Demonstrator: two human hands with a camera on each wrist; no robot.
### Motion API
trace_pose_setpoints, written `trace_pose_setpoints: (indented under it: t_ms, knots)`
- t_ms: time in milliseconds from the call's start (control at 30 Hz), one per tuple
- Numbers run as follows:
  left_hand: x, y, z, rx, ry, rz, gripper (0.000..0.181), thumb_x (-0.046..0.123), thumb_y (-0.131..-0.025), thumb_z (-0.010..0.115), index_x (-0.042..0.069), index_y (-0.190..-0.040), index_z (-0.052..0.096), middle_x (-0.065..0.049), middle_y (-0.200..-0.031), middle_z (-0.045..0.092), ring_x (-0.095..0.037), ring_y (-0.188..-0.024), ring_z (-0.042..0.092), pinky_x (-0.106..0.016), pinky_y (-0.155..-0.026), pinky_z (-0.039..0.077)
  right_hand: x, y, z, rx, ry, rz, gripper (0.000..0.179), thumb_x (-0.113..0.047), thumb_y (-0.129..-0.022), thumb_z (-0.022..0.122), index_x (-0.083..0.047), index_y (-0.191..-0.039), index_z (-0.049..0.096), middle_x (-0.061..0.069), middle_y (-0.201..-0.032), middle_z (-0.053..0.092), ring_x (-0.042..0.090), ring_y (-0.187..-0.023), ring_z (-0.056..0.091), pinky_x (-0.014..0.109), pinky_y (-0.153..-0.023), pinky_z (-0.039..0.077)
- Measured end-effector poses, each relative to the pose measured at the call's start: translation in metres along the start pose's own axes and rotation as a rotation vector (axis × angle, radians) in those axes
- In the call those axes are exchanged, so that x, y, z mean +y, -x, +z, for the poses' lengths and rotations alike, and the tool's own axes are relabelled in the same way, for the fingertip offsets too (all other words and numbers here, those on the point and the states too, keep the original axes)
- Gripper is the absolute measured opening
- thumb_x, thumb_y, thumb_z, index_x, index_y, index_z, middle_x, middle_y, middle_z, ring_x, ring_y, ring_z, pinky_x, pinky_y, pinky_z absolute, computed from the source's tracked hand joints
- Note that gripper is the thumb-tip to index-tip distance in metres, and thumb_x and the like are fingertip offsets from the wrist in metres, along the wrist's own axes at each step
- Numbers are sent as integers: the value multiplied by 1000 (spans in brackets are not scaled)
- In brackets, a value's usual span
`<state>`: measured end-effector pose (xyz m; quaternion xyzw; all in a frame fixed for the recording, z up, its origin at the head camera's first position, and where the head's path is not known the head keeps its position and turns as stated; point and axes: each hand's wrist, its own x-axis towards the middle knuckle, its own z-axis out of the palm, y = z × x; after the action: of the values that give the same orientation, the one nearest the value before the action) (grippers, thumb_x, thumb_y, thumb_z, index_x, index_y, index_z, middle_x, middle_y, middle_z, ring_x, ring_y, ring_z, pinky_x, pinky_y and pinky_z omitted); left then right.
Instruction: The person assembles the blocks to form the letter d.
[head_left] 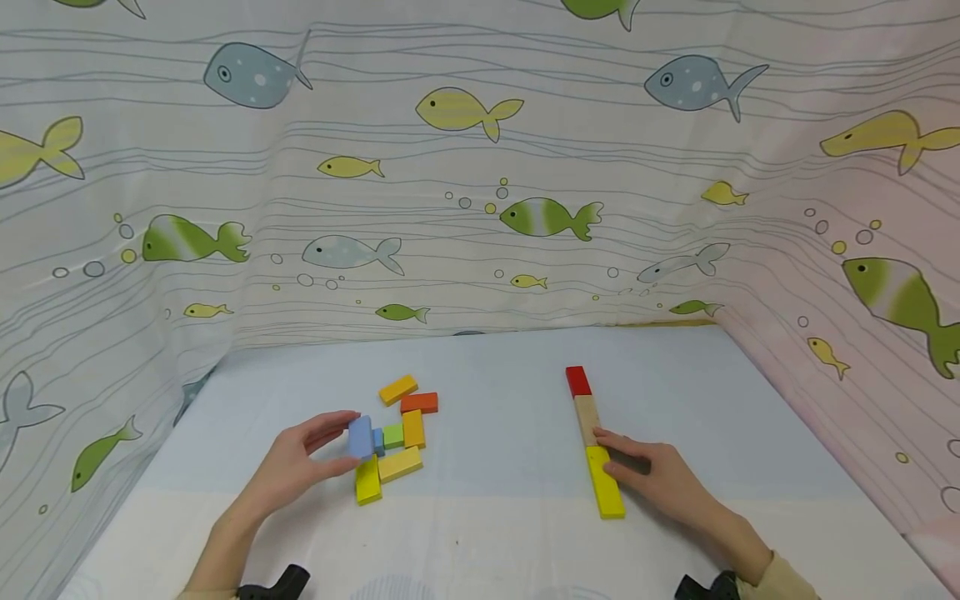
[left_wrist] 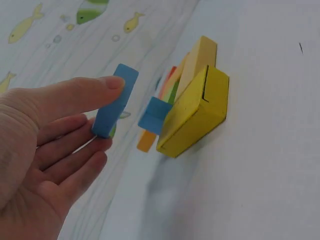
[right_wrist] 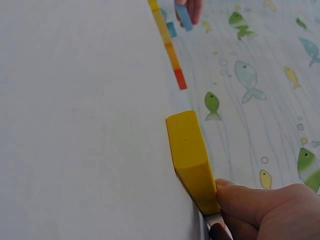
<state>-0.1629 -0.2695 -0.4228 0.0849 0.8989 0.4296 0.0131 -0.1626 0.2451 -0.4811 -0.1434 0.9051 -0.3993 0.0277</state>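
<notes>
A light blue block is pinched between the thumb and fingers of my left hand. In the left wrist view this blue block is held apart from the nearby cluster. That cluster has a smaller blue block, a green block, an orange-yellow block, a pale yellow block and a bright yellow block. My right hand touches the right side of a row with its thumb and index fingertip. The row joins a yellow block, a plain wood block and a red block.
Behind the cluster lie an orange-red block and another orange-yellow block. A pale cloth covers the table. Fish-patterned curtain hangs around its back and sides.
</notes>
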Motion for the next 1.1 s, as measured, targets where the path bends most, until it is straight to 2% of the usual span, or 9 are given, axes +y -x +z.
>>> trace_pose_setpoints:
  t_ms: [300, 467, 700, 867, 967, 1100]
  knots:
    - [18, -14, 19, 11, 28, 49, 65, 27, -82, 83, 10, -139, 56, -13, -142, 57, -37, -132, 54, -47, -105, 47, 2, 0, 0, -7, -6, -7, 49, -39, -93, 70, -29, -140, 60, -12, -143, 57, 25, -138, 49, 53, -109, 44]
    - [30, -23, 36, -31, 51, 57, 63, 26, -82, 83, 12, -138, 57, -11, -141, 58, -37, -131, 54, -49, -106, 46, 2, 1, -1, -3, 0, 3, 48, -39, -92, 70, -30, -139, 60, -12, -142, 58, 26, -138, 49, 54, -109, 43]
    - [45, -41, 67, -104, 75, 177, 59, 20, -82, 84, 7, -135, 60, -13, -138, 60, -37, -128, 57, -51, -106, 46, 2, 0, -1, -4, -4, 14, 49, -40, -92, 70, -30, -139, 60, -12, -142, 58, 27, -138, 49, 55, -109, 43]
    - [58, -53, 86, -143, 97, 245, 58, 17, -82, 83, 4, -133, 60, -11, -134, 62, -32, -125, 59, -47, -107, 46, 1, 1, -1, -5, -5, 8, 49, -38, -92, 71, -30, -139, 60, -12, -142, 58, 25, -138, 49, 53, -109, 43]
    - [64, -59, 96, -159, 107, 238, 58, 17, -83, 83, 5, -135, 59, -9, -134, 62, -30, -125, 59, -46, -108, 46, 0, 1, -1, -4, -2, 2, 49, -38, -92, 70, -29, -139, 60, -11, -142, 58, 26, -138, 49, 53, -109, 44]
    - [68, -68, 110, -168, 95, 182, 58, 23, -84, 82, 12, -136, 59, -2, -136, 62, -26, -127, 59, -43, -108, 47, 0, 1, -2, -4, -6, 7, 48, -37, -92, 71, -30, -139, 60, -11, -142, 58, 26, -138, 49, 53, -109, 44]
